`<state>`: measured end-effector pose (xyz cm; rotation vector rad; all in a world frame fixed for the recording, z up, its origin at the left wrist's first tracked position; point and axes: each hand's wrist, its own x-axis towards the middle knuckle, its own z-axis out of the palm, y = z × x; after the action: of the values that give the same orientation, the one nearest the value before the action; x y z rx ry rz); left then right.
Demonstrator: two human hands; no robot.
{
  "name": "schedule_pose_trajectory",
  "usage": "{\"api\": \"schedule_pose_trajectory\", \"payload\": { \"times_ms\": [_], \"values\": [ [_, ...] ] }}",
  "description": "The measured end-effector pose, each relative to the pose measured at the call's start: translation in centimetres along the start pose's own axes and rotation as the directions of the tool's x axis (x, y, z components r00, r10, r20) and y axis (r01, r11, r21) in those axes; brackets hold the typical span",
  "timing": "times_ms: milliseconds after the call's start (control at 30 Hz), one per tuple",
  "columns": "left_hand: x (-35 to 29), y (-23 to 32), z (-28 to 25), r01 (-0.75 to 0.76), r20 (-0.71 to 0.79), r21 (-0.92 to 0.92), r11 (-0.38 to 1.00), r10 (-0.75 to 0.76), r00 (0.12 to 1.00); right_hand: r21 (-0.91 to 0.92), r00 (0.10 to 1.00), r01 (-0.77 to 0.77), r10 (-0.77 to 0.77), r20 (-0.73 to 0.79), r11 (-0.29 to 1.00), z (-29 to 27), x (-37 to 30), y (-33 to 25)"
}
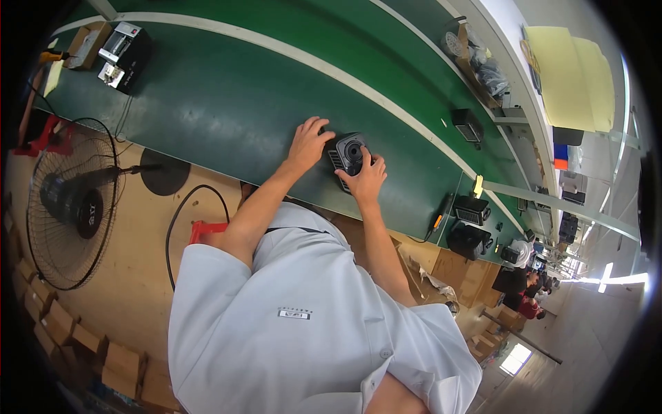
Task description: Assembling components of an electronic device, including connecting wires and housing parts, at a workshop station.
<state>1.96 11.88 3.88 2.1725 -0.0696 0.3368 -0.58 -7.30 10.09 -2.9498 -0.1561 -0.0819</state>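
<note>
On the bench (pixel 221 90), right hand (pixel 367 181) grasps a black device (pixel 350 148); left hand (pixel 307 146) curls beside, hold unclear

Long green workbench (pixel 221 86), tan floor (pixel 148 259).

a head-worn fisheye looks down from close above the green workbench (pixel 227 86).

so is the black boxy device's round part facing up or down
Up: the black boxy device shows its ringed round part in the downward view.
</note>
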Motion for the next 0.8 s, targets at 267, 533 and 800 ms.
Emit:
{"api": "schedule_pose_trajectory", "payload": {
  "times_ms": [267,533,800],
  "values": [
    [-0.7,-1.3,-0.7,-0.354,0.206,0.13,0.926,0.324,0.923,0.113,0.991,0.121,-0.127,0.043,0.986,-0.5,-0.6,0.4],
    [2.1,-2.2,-1.2,-0.485,0.422,0.235,0.843,0.361,0.831,-0.058,0.956,0.245,-0.231,0.18,0.968,-0.6,0.1,0.3],
    [3.3,-5.2,-5.7,0.05,-0.19,0.153,0.987,-0.02,0.982,0.015,0.919,0.275,-0.267,0.291,0.961,-0.8,-0.7,-0.2]
  ]
}}
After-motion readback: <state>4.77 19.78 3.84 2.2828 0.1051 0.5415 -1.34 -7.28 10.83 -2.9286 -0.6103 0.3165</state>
